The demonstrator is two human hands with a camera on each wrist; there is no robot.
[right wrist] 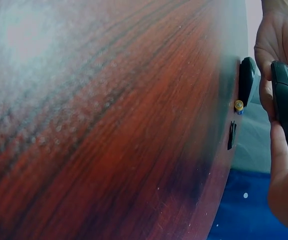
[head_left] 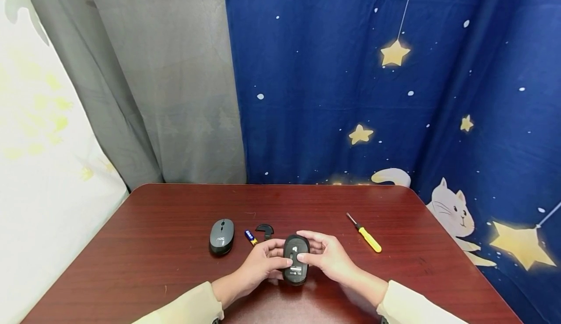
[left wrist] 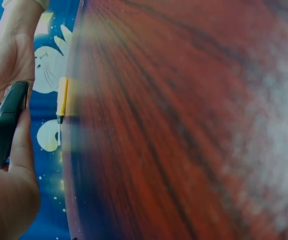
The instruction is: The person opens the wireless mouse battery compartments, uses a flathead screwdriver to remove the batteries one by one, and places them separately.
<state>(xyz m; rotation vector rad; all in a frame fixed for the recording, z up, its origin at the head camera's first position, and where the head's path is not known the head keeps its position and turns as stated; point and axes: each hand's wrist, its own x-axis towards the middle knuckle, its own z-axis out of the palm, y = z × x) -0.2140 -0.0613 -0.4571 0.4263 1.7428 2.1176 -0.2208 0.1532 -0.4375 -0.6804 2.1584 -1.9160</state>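
Observation:
A black computer mouse (head_left: 296,276) is held between both hands above the near middle of the table, its labelled underside facing up. My left hand (head_left: 262,261) grips its left edge, thumb lying on the underside. From the other side, my right hand (head_left: 332,257) grips the right edge, its thumb also on the underside. Both wrist views show the mouse (left wrist: 6,127) edge-on between the hands. Just beyond the left hand lie a blue and yellow battery (head_left: 251,237) and a black half-round cover (head_left: 265,228) with a tab.
A second mouse (head_left: 221,236), dark grey with AOC lettering, sits top up left of the battery. To the right lies a screwdriver (head_left: 369,238) with a yellow handle, tip pointing to the back left. Curtains (head_left: 315,95) hang behind the reddish-brown table (head_left: 175,207).

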